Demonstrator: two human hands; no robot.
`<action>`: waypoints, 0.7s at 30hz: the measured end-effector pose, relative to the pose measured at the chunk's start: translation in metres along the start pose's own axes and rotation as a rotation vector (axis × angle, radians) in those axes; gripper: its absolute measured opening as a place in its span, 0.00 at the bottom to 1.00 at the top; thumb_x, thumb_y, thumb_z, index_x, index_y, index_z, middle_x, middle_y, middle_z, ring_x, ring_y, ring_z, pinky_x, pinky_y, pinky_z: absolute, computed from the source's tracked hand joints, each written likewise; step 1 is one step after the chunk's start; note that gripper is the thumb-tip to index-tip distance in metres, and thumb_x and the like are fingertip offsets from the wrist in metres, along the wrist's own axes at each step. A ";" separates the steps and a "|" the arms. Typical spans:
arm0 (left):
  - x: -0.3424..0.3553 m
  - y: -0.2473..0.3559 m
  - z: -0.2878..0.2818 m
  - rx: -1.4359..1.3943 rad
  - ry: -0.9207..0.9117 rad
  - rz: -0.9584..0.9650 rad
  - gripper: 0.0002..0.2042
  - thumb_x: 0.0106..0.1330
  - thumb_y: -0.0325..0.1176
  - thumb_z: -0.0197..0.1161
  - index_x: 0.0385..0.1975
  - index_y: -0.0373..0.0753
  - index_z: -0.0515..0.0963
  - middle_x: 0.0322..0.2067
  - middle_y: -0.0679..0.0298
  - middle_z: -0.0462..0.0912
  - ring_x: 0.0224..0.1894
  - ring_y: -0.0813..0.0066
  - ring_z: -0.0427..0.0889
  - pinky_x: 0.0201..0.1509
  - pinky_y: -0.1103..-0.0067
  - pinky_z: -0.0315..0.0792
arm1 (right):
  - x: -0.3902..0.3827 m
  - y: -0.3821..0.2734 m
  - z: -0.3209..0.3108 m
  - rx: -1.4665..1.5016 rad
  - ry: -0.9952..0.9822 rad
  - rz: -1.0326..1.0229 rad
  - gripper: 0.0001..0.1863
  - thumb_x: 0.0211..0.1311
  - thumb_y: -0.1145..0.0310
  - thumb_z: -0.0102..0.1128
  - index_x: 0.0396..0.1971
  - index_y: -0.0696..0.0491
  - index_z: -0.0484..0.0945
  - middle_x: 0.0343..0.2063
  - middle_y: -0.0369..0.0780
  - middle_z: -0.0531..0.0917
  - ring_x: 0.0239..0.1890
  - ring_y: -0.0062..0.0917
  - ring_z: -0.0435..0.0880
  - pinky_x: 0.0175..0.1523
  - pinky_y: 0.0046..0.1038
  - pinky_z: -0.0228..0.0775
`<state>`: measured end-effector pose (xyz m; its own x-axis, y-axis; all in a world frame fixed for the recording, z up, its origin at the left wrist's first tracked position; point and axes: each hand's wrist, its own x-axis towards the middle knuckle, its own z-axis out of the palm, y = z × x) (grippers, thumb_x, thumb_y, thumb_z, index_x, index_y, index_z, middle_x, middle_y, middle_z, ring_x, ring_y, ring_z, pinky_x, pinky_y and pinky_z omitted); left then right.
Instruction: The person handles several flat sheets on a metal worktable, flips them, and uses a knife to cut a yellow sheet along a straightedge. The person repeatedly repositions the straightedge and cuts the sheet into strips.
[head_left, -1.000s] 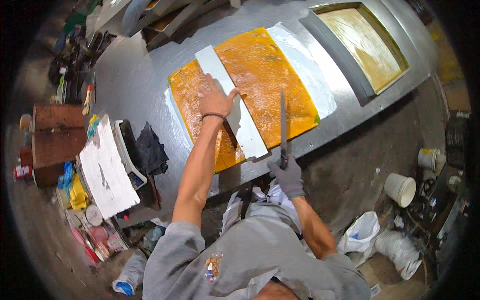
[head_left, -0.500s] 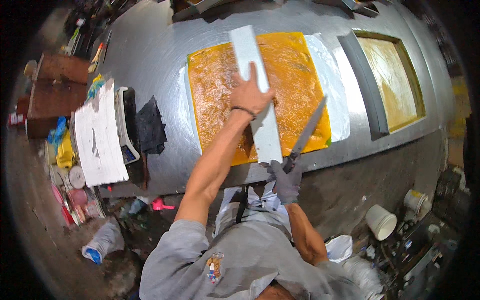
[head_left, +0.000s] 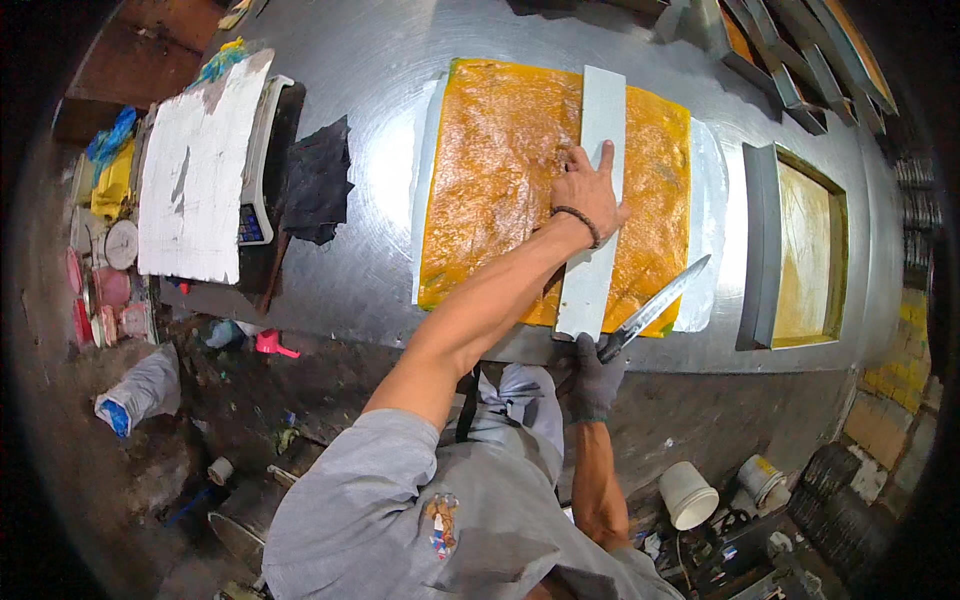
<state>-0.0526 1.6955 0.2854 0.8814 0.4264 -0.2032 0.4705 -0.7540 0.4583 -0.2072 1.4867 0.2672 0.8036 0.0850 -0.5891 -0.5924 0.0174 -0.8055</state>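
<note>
A sticky-looking, orange-yellow slab (head_left: 490,150) lies on a white sheet (head_left: 708,220) on the metal table. Across its right part runs a long, flat white strip (head_left: 603,105), lengthwise from far to near. My bare left hand (head_left: 587,197) grips the strip near its middle, index finger stretched along it and thumb at its right side. In a dark glove, my right hand (head_left: 597,380) is closed round the handle of a long-bladed knife (head_left: 655,308), close to the strip's near end. The blade points to the far right, over the slab's near right corner.
To the right stands a shallow rectangular metal frame (head_left: 765,240). More metal frames (head_left: 775,60) are stacked at the far right. A scale (head_left: 262,165) with a white board (head_left: 195,180) and a black sheet (head_left: 318,180) are on the left. White buckets (head_left: 688,497) stand below the table.
My left hand and the white strip have shifted right across the slab, and the strip is straighter. The knife has moved along with them in my right hand. My view has turned.
</note>
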 end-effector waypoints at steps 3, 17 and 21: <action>0.001 0.002 -0.010 -0.058 -0.074 -0.011 0.50 0.57 0.53 0.70 0.77 0.41 0.52 0.58 0.34 0.63 0.50 0.43 0.83 0.46 0.60 0.83 | -0.004 -0.008 0.005 -0.066 0.026 -0.006 0.11 0.65 0.71 0.65 0.40 0.57 0.72 0.26 0.43 0.86 0.18 0.26 0.83 0.19 0.25 0.73; 0.008 0.002 -0.004 -0.074 -0.093 -0.021 0.50 0.58 0.56 0.71 0.76 0.41 0.53 0.59 0.38 0.65 0.60 0.48 0.74 0.49 0.64 0.82 | 0.001 -0.003 0.001 -0.151 0.094 -0.002 0.09 0.66 0.76 0.62 0.44 0.57 0.73 0.31 0.36 0.81 0.24 0.20 0.80 0.27 0.25 0.71; 0.010 0.001 0.003 -0.043 -0.040 -0.017 0.50 0.57 0.54 0.72 0.76 0.40 0.53 0.59 0.39 0.65 0.61 0.47 0.72 0.51 0.63 0.81 | 0.000 -0.007 0.005 -0.179 0.108 0.010 0.10 0.66 0.75 0.64 0.44 0.57 0.74 0.29 0.35 0.81 0.20 0.19 0.77 0.23 0.23 0.68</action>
<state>-0.0430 1.6978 0.2807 0.8744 0.4186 -0.2453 0.4844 -0.7243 0.4906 -0.2038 1.4910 0.2733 0.8048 -0.0232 -0.5930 -0.5885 -0.1609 -0.7923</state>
